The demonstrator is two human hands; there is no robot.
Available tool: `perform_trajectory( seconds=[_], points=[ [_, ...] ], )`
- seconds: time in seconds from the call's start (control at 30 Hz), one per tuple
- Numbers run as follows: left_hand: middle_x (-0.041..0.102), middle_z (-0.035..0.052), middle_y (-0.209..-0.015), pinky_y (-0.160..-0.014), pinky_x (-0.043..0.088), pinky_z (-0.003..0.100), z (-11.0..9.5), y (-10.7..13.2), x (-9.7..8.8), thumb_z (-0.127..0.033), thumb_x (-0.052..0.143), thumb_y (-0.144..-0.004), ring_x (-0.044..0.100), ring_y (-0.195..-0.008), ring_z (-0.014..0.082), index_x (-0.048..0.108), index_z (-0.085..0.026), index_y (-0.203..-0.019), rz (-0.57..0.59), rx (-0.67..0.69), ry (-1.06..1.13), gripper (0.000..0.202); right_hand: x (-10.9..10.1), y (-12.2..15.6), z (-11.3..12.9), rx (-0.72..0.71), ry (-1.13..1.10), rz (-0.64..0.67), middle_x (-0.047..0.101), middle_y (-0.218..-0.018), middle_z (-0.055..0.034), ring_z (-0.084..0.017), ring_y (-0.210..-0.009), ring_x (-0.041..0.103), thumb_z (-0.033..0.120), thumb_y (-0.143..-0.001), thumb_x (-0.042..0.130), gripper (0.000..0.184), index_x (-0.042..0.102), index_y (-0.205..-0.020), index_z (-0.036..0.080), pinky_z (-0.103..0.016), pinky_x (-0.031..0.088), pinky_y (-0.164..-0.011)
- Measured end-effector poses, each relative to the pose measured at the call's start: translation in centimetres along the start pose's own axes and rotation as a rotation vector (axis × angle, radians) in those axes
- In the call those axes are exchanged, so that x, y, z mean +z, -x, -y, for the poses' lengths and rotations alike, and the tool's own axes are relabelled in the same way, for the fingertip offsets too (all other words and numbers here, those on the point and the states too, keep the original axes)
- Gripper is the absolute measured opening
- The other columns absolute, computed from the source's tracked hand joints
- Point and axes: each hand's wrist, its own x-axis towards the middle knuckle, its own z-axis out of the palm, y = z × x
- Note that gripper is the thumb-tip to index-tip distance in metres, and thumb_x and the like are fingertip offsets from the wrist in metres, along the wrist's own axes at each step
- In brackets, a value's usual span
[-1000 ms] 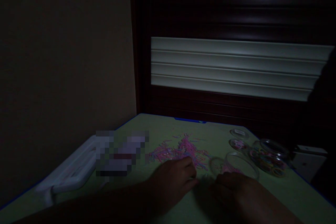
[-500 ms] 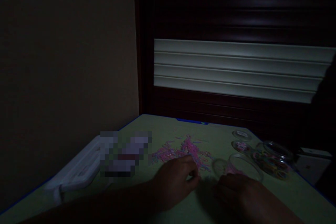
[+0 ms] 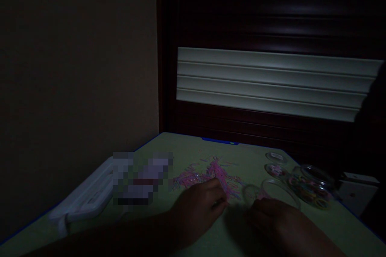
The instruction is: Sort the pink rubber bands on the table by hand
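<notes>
The scene is very dark. My left hand (image 3: 197, 209) rests on the pale green table (image 3: 331, 225) with its fingers curled together at the near edge of a heap of small pink rubber bands (image 3: 211, 174); whether it pinches one is hidden. My right hand (image 3: 271, 219) lies fingers down just right of it, touching the near side of a clear round container (image 3: 279, 190). Its fingertips are in shadow.
A clear jar (image 3: 312, 186) of mixed coloured bands lies at the right, with two small round lids (image 3: 276, 156) behind the container. A white flat case (image 3: 87, 200) sits at the table's left edge. Wall and dark slatted shutter stand behind.
The view shifted slightly. My left hand's fingers curled tighter at the edge of the pink heap; my right hand stayed by the clear container.
</notes>
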Motion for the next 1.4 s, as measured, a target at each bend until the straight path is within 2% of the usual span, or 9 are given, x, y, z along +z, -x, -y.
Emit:
perform_trajectory(
  seconds=[0.13, 0.23, 0.37, 0.47, 0.73, 0.9, 1.07, 1.23, 1.4],
  points=[
    [0.054, -0.0013, -0.083, -0.068, 0.039, 0.021, -0.1, 0.1, -0.2, -0.014, 0.052, -0.085, 0.052, -0.077, 0.0119, 0.057, -0.017, -0.082, -0.007, 0.011, 0.026, 0.007, -0.2, 0.1, -0.1, 0.044, 0.010, -0.018, 0.054, -0.061, 0.0033, -0.011, -0.051, 0.051, -0.007, -0.054, 0.051, 0.031, 0.054, -0.067, 0.020, -0.020, 0.033, -0.048],
    [0.055, -0.0010, -0.084, -0.067, 0.040, 0.021, -0.2, 0.1, -0.3, -0.012, 0.051, -0.085, 0.052, -0.077, 0.0118, 0.057, -0.017, -0.082, -0.005, 0.020, 0.040, 0.008, -0.5, 0.1, -0.1, 0.072, 0.029, 0.002, 0.055, -0.062, 0.0025, -0.011, -0.051, 0.051, -0.007, -0.057, 0.052, 0.029, 0.054, -0.067, 0.020, -0.020, 0.032, -0.047],
    [0.056, 0.0001, -0.084, -0.069, 0.040, 0.021, -0.2, 0.1, -0.3, -0.013, 0.050, -0.086, 0.053, -0.077, 0.0120, 0.058, -0.017, -0.083, -0.009, 0.046, 0.049, 0.009, -1.1, -0.2, 0.0, 0.105, 0.030, 0.086, 0.056, -0.065, 0.0010, -0.011, -0.053, 0.053, -0.007, -0.064, 0.050, 0.028, 0.057, -0.070, 0.019, -0.020, 0.034, -0.049],
    [0.058, 0.0007, -0.085, -0.070, 0.041, 0.021, -0.2, 0.2, -0.3, -0.014, 0.050, -0.086, 0.053, -0.079, 0.0125, 0.058, -0.017, -0.084, -0.014, 0.069, 0.054, 0.009, -1.5, -0.3, 0.1, 0.143, 0.033, 0.122, 0.057, -0.067, 0.0009, -0.011, -0.055, 0.054, -0.007, -0.064, 0.050, 0.029, 0.057, -0.073, 0.020, -0.020, 0.036, -0.050],
    [0.059, 0.0011, -0.086, -0.072, 0.042, 0.022, 0.0, 0.4, -0.3, -0.015, 0.048, -0.087, 0.054, -0.081, 0.0127, 0.058, -0.018, -0.086, -0.048, 0.136, 0.082, 0.010, -2.4, -0.2, 0.1, 0.095, 0.039, 0.029, 0.059, -0.067, 0.0015, -0.013, -0.057, 0.057, -0.001, -0.069, 0.049, 0.023, 0.056, -0.071, 0.021, -0.021, 0.038, -0.051],
    [0.060, 0.0034, -0.087, -0.071, 0.042, 0.023, -0.3, 0.5, -0.5, -0.015, 0.045, -0.089, 0.054, -0.080, 0.0132, 0.057, -0.016, -0.089, -0.070, 0.228, 0.036, 0.012, -2.1, -0.3, 0.1, 0.105, 0.024, 0.022, 0.058, -0.064, 0.0009, -0.013, -0.056, 0.057, 0.002, -0.072, 0.050, 0.020, 0.056, -0.069, 0.021, -0.022, 0.039, -0.054],
    [0.059, 0.0045, -0.085, -0.068, 0.042, 0.022, -0.8, 0.7, -0.8, -0.014, 0.041, -0.091, 0.054, -0.077, 0.0129, 0.056, -0.014, -0.090, -0.067, 0.337, -0.037, 0.015, -1.2, -0.2, 0.4, 0.123, -0.020, 0.046, 0.058, -0.069, 0.0016, -0.012, -0.059, 0.056, 0.001, -0.072, 0.052, 0.021, 0.057, -0.077, 0.021, -0.021, 0.039, -0.054],
    [0.059, 0.0050, -0.084, -0.066, 0.043, 0.023, -1.0, 0.7, -1.2, -0.014, 0.039, -0.091, 0.054, -0.076, 0.0133, 0.056, -0.014, -0.090, -0.022, 0.358, -0.090, 0.018, 0.1, 0.2, 0.3, 0.118, -0.055, 0.006, 0.056, -0.067, 0.0022, -0.013, -0.058, 0.054, 0.002, -0.068, 0.054, 0.021, 0.056, -0.075, 0.021, -0.022, 0.036, -0.051],
    [0.058, 0.0047, -0.085, -0.067, 0.044, 0.022, -1.2, 0.8, -1.3, -0.013, 0.037, -0.091, 0.054, -0.077, 0.0128, 0.056, -0.014, -0.091, -0.019, 0.353, -0.092, 0.019, -0.2, 0.0, 0.2, 0.087, -0.028, 0.026, 0.056, -0.067, 0.0031, -0.011, -0.058, 0.054, -0.003, -0.065, 0.053, 0.026, 0.055, -0.074, 0.021, -0.020, 0.035, -0.053]
  ],
)
